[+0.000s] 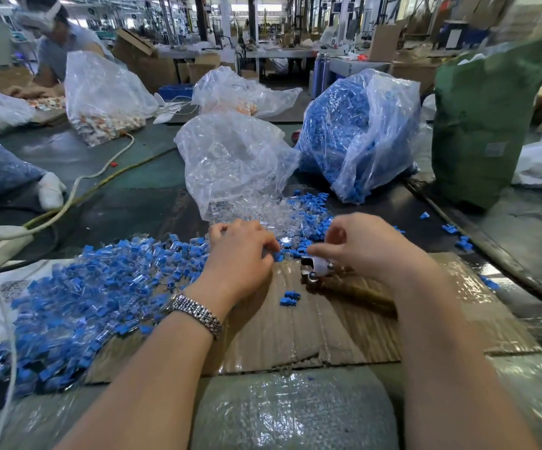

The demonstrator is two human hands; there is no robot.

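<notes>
Your left hand (240,254) has its fingers curled down, the tips pinching a small blue piece (278,255) in the gap between your hands. Your right hand (363,245) is curled too, thumb and forefinger closing toward that piece; I cannot tell whether it holds anything of its own. Just below your right fingertips a small metal fixture (315,271) sits on the cardboard sheet (295,336).

Expect the blue piece to be very light, stiff and smooth, likely to flick away if squeezed off-centre. Take it by its two flat sides with the fingertips and leave the end free for mating.

Beyond your fingers lie the loose blue pieces (308,216), mixed with clear shells (256,212) spilling from the clear bag (230,160). These shells look thin and easy to crack, so press gently. A heap of blue-and-clear pieces (100,293) spreads to your left, and the bag of blue stock (354,125) stands farther back on the counter (133,190).
</notes>
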